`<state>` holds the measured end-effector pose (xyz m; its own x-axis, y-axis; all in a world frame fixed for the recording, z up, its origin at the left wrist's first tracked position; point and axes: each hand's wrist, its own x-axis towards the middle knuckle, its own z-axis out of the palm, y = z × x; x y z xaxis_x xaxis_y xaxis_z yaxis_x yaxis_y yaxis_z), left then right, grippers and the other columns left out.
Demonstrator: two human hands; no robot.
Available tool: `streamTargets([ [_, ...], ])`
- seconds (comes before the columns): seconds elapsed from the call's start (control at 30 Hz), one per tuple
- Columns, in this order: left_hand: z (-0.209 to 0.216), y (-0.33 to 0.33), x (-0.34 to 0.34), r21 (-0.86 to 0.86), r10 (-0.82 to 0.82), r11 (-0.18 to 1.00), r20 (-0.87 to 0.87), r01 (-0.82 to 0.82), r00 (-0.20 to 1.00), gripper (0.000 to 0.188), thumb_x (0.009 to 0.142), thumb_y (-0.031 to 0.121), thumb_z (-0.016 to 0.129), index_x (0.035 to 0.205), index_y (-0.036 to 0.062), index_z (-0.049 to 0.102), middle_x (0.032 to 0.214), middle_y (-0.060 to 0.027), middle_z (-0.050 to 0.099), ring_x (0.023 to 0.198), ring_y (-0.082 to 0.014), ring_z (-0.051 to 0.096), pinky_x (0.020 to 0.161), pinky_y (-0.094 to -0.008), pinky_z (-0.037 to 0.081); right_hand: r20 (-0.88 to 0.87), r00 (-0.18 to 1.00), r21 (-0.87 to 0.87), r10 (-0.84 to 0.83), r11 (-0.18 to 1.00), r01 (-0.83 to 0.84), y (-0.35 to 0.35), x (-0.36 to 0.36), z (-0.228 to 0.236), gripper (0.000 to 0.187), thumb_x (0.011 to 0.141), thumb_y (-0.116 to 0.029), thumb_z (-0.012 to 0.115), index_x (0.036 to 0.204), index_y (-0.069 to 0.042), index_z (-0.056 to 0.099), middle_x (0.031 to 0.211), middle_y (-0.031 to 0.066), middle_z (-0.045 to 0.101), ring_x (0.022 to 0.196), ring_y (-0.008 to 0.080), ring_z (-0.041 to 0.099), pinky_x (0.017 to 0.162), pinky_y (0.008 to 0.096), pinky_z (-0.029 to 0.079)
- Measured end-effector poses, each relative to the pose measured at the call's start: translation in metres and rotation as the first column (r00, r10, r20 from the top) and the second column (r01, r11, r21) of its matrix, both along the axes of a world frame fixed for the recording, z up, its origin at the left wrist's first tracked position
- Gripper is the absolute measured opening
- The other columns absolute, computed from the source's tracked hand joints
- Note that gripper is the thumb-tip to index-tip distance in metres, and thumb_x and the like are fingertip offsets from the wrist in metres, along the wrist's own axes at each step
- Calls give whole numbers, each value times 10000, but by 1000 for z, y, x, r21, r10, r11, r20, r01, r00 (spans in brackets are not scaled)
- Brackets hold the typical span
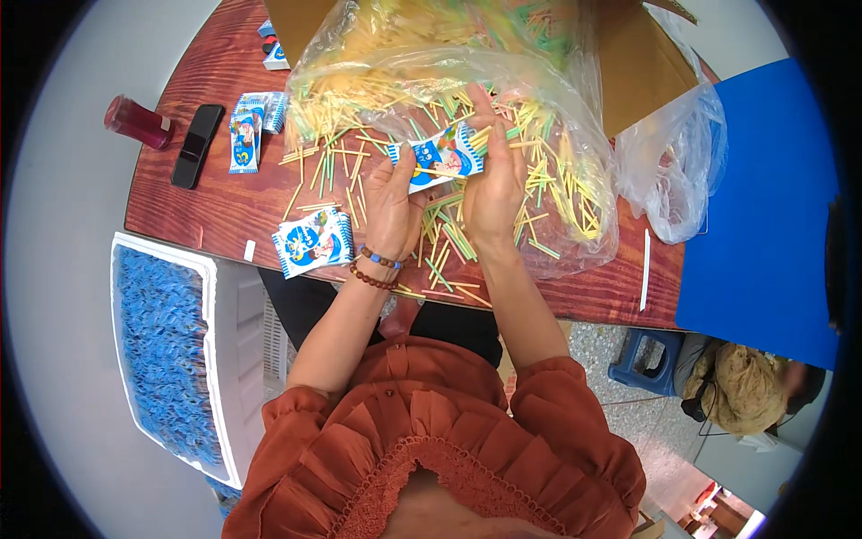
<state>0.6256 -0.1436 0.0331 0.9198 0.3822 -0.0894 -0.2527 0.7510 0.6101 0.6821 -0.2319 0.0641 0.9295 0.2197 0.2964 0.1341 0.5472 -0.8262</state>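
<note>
A small blue-and-white printed packet (pixel 446 162) is stretched between my hands above the table. My left hand (pixel 392 198) grips its left end, thumb on top; two beaded bracelets circle that wrist. My right hand (pixel 496 180) is at the packet's right end, with a few thin pale sticks (pixel 486 139) between its fingers. Beneath and beyond my hands, many yellow, green and pink sticks (pixel 575 193) spill from a large clear plastic bag (pixel 503 67). Left of my left wrist lies a stack of similar packets (pixel 312 242) at the table edge.
On the red wood-grain table (pixel 242 202) are more packets (pixel 247 135), a black phone (pixel 197 145) and a red jar (pixel 137 122). A white crate (pixel 211 359) filled with blue pieces stands lower left. Cardboard flaps (pixel 642 72), a crumpled clear bag (pixel 673 180) and a blue board (pixel 763 207) occupy the right.
</note>
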Motion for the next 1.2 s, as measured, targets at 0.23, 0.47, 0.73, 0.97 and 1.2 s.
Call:
streamTargets([
  [0.23,-4,-6,7,5,25,1000,-36,-25,999,226,987,211,500,995,15,612,958,-73,675,836,-145,660,718,-307,558,-49,996,1,76,997,-76,-6,10,8,349,1005,-288,394,1103,6,554,1469,128,355,1041,115,529,884,273,445],
  [0.47,-9,-8,14,-104,29,994,28,-26,999,200,981,204,513,988,25,601,956,-64,671,848,-141,651,742,-291,540,-46,995,-166,90,981,-96,-5,6,-10,439,1010,-302,412,1315,10,457,1452,135,360,1289,183,397,1044,332,349],
  [0.73,-15,-6,19,-137,35,990,-12,-36,999,204,974,223,524,986,35,602,965,-54,669,854,-127,649,762,-288,545,-52,993,-21,106,994,-107,-6,20,-8,538,997,-392,387,1390,-24,386,1425,116,389,1335,262,337,1101,390,280],
  [0.97,-18,-4,21,-166,38,986,70,-26,997,209,971,222,530,1012,29,598,1003,-67,664,885,-150,652,785,-311,551,108,980,-532,169,842,-87,-11,19,2,606,982,-380,437,1442,-16,287,1477,140,321,1376,275,285,1119,390,239],
  [1.2,-12,-3,27,-195,34,981,67,-20,997,223,972,204,525,1083,21,587,1070,-81,653,971,-185,640,877,-366,525,82,996,-319,48,947,-20,-11,25,3,580,964,-288,523,1425,-11,307,1431,153,366,1246,226,441,1016,349,378],
])
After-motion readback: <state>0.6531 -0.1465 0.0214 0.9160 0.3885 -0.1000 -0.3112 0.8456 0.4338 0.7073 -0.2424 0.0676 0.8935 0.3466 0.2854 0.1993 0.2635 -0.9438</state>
